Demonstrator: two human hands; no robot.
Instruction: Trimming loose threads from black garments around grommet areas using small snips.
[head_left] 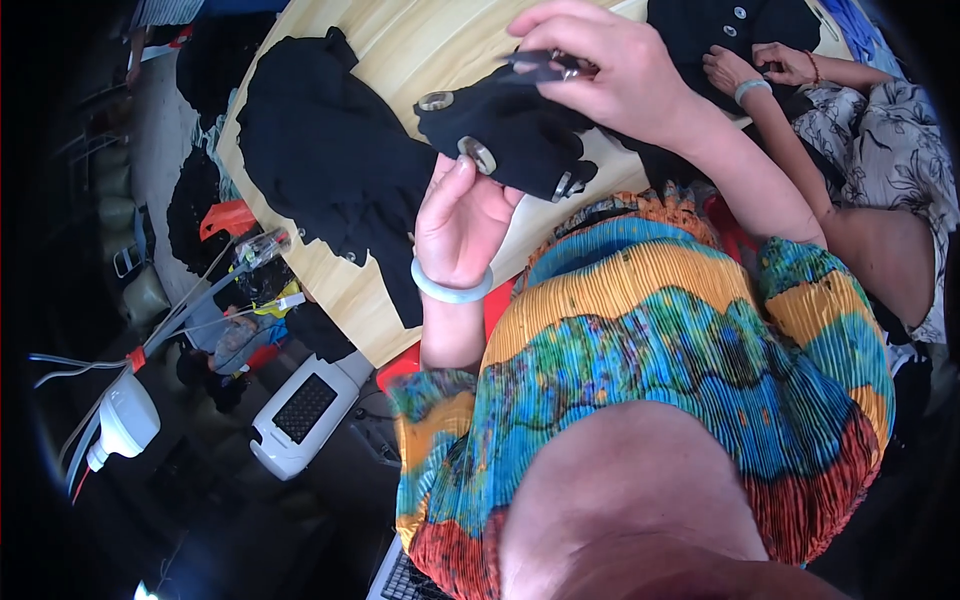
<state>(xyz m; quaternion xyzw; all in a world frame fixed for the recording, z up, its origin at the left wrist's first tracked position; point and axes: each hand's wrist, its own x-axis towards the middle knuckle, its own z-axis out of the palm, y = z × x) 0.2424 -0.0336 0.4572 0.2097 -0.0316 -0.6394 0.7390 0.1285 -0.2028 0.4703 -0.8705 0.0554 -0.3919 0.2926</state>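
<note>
My left hand (462,215) is closed on the edge of a black garment (530,130), its thumb beside a large round button (477,155). Two more buttons show on the same cloth, one of them a pale round button (436,101) farther out. Above the garment, my right hand (615,75) grips small dark thread snips (545,68), whose blades point left and are partly blurred. The snips look apart from the cloth. More black cloth (325,150) spreads over the left side of the wooden table (390,45).
At the right, a co-worker's hands (750,72) rest on another black garment (690,25) with metal-looking buttons. Left of the table hang a white bulb (130,415) and cables (190,300). A white device with a dark panel (308,408) stands lower left.
</note>
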